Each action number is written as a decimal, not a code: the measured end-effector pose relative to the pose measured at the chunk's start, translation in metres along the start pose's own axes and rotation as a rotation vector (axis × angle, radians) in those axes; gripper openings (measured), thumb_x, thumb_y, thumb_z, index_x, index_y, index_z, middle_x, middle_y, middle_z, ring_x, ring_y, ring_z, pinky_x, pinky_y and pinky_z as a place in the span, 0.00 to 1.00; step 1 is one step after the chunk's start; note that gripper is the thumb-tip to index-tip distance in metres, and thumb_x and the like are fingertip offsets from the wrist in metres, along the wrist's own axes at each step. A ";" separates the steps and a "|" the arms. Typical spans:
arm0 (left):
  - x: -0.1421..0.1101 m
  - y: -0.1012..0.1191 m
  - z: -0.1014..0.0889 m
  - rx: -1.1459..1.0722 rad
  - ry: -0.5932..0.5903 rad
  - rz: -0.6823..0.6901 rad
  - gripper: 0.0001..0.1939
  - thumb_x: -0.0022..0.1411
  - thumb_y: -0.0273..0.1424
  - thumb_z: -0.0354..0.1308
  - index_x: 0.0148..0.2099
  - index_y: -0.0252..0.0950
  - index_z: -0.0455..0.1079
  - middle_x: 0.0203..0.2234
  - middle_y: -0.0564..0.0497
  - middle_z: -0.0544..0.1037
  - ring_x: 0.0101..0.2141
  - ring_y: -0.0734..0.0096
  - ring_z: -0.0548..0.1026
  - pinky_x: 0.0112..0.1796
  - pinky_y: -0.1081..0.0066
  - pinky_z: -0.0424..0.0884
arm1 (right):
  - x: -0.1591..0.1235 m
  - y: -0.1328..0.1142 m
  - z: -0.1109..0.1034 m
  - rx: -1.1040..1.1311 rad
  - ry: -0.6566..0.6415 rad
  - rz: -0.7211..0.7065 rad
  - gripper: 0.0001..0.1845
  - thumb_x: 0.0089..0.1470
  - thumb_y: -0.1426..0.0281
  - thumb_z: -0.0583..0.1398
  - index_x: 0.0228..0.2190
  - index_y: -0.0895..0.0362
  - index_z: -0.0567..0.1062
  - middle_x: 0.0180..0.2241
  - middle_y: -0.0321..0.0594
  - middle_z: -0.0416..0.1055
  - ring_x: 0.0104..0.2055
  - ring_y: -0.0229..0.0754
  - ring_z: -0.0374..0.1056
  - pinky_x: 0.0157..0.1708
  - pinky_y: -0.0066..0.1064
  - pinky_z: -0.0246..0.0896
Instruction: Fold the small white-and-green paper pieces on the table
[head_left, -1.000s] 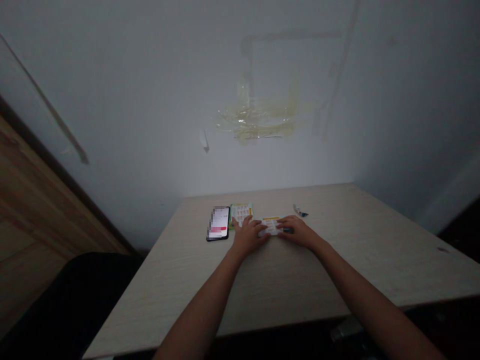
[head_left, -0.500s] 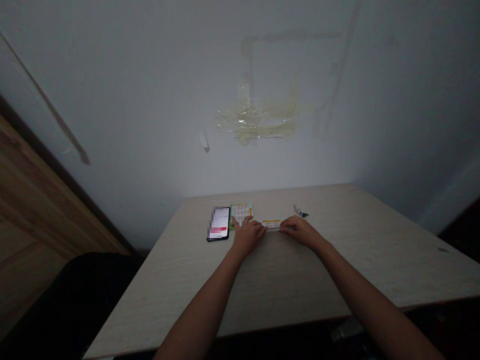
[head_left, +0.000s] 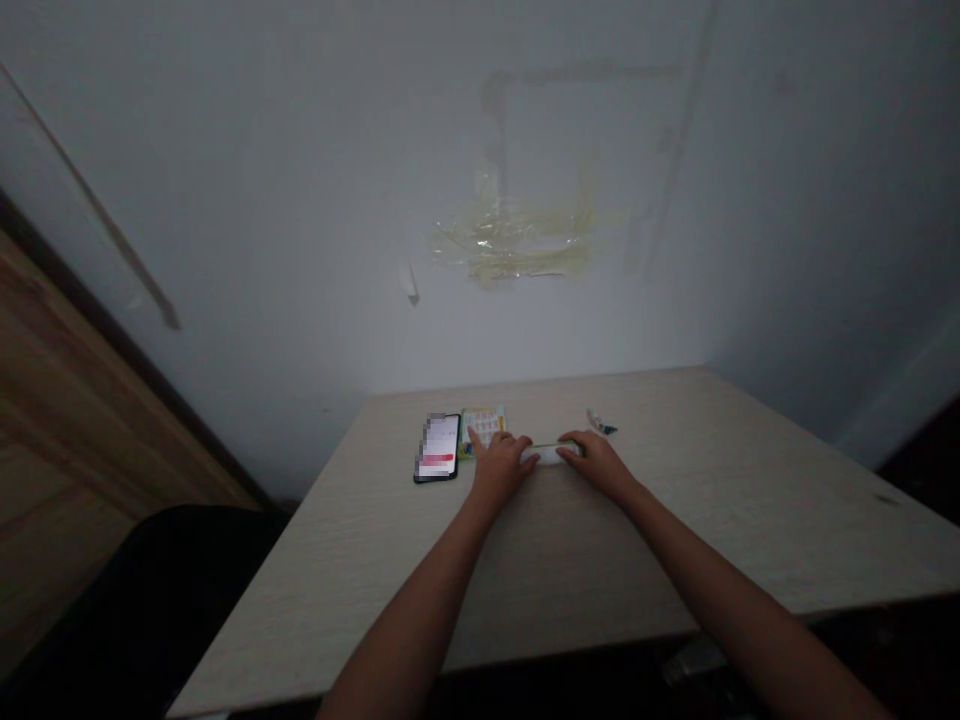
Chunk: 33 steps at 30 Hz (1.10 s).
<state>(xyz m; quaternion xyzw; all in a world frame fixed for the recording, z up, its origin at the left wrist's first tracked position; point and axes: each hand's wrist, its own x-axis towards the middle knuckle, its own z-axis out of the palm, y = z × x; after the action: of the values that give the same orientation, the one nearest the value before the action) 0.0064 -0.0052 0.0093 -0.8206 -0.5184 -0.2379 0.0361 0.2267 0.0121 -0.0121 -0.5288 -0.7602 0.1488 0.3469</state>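
Observation:
Between my hands is a small folded strip of paper (head_left: 548, 455), its pale side facing me and a thin greenish edge along the top. My left hand (head_left: 501, 468) grips its left end, thumb at the near side and some fingers stretched over the far side. At the right end, the thumb and fingers of my right hand (head_left: 598, 465) pinch the strip. Just beyond my left hand lies a printed leaflet or packet (head_left: 484, 421) with green edges and rows of small pictures, partly covered by that hand. A phone (head_left: 438, 448) with a lit screen rests left of it.
A small crumpled scrap (head_left: 601, 423) with dark and white parts lies behind my right hand. The pale wooden table (head_left: 570, 570) meets a wall bearing clear, yellowed tape (head_left: 517, 245). A dark chair back (head_left: 172, 580) stands at the left.
The strip has turned from its yellow-and-white printed side to its pale side. My right hand has moved slightly left, and both thumbs now lie on the strip's near face.

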 end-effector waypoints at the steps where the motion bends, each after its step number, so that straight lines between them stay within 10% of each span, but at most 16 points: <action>1: 0.001 0.001 0.000 0.007 0.002 -0.005 0.13 0.66 0.42 0.54 0.50 0.45 0.71 0.44 0.49 0.79 0.52 0.58 0.69 0.57 0.29 0.27 | 0.001 0.001 0.002 0.005 0.012 0.003 0.16 0.56 0.62 0.60 0.43 0.58 0.76 0.41 0.46 0.76 0.44 0.47 0.70 0.49 0.40 0.62; 17: 0.004 0.001 0.006 0.028 -0.015 0.022 0.11 0.68 0.40 0.51 0.47 0.49 0.74 0.40 0.51 0.76 0.48 0.59 0.68 0.56 0.27 0.32 | 0.001 0.008 0.002 -0.084 0.061 -0.303 0.07 0.55 0.66 0.63 0.36 0.50 0.81 0.44 0.44 0.66 0.50 0.47 0.62 0.54 0.47 0.57; 33: 0.001 -0.002 0.005 -0.037 -0.056 0.016 0.12 0.68 0.42 0.52 0.48 0.52 0.75 0.46 0.55 0.79 0.53 0.57 0.66 0.54 0.26 0.25 | 0.002 0.017 0.009 -0.130 0.038 -0.241 0.09 0.56 0.64 0.61 0.36 0.50 0.82 0.40 0.44 0.71 0.45 0.47 0.64 0.51 0.46 0.61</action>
<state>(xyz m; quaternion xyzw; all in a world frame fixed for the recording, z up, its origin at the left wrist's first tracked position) 0.0065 -0.0016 0.0051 -0.8317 -0.5079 -0.2239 0.0081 0.2320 0.0218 -0.0276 -0.4577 -0.8196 0.0465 0.3416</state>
